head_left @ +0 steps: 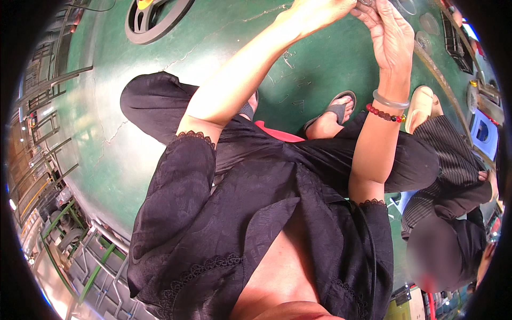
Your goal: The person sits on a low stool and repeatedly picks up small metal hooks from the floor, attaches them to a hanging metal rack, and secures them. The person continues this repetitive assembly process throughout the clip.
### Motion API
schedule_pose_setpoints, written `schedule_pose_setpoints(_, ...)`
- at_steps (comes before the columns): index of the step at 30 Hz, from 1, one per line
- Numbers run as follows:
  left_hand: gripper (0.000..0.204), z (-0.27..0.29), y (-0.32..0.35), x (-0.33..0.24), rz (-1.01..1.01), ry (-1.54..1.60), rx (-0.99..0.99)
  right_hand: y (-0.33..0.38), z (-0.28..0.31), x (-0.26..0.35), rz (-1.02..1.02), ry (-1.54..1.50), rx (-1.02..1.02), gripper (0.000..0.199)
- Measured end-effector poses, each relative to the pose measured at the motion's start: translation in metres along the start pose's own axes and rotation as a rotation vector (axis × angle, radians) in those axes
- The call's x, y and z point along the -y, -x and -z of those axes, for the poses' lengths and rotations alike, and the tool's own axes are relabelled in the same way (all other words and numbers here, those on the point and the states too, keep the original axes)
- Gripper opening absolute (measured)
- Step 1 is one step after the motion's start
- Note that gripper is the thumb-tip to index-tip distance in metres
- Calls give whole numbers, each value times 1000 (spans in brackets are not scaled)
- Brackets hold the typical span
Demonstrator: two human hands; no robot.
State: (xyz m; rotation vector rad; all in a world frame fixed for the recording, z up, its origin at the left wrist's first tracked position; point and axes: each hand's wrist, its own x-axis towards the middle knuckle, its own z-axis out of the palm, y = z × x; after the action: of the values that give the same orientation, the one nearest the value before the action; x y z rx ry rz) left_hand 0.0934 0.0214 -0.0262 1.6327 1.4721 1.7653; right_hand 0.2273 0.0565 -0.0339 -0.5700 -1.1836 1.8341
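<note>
Reaching toward the upper edge, both forearms bring the hands close together, the left hand (322,10) stretched across from the left with its palm turned down, the right hand (392,37) raised nearly upright with its fingers bent inward. A small shiny grey piece (366,2) sits between their fingertips, partly cut off by the edge; whether either hand is clamped on it or only touching it, I cannot tell. Just below the grip, the right wrist wears a pale bangle (391,101) and a string of red beads (385,114).

Under the grip spreads a green floor (109,101), cracked and glossy, with the wearer's sandal (337,109) on it. Well to the left of the grip lies a grey wheel (153,33) with a yellow centre; metal racks (47,96) stand farther out. Near its right are clear plastic cups (429,24), then a black crate (457,47). Farther right and lower are a blue stool (484,136) and a seated co-worker in striped trousers (445,144).
</note>
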Motion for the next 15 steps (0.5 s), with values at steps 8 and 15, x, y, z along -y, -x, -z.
schedule_pose_setpoints(8,8,0,11,19,252,219,258,-1,40,-42,-51,14,-138,20)
schedule_pose_setpoints(15,15,23,68,109,787,-112,1240,1,94,-80,-67,439,-365,17)
